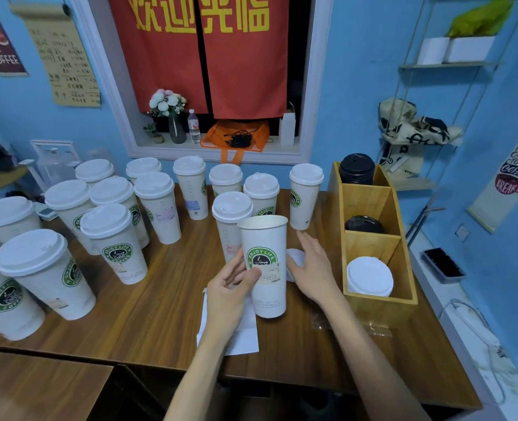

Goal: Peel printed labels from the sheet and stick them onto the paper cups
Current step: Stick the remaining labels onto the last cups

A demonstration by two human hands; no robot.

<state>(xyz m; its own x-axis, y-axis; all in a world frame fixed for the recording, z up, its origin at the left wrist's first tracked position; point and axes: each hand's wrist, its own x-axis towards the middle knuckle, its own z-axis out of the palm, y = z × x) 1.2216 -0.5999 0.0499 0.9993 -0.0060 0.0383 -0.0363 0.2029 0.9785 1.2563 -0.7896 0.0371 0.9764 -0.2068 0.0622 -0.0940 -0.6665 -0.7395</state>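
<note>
A lidless white paper cup (267, 299) with a green logo stands upright on the wooden table (160, 314), near its middle. A printed label (271, 276) sits on the cup's front, just under the logo. My left hand (232, 291) holds the cup from its left side, with the thumb pressing on the label. To the right of the cup my right hand (312, 268) is open with its fingers spread, beside a white lid (294, 258) that lies on the table. I cannot tell if it touches the lid. The white label sheet (242, 335) lies flat under my left wrist.
Several lidded cups (115, 241) crowd the table's left side and back; some carry labels. A wooden organiser (379, 302) at the right holds white lids (370, 276) and black lids (356, 168). Clear plastic wrap (321, 323) lies by its front corner.
</note>
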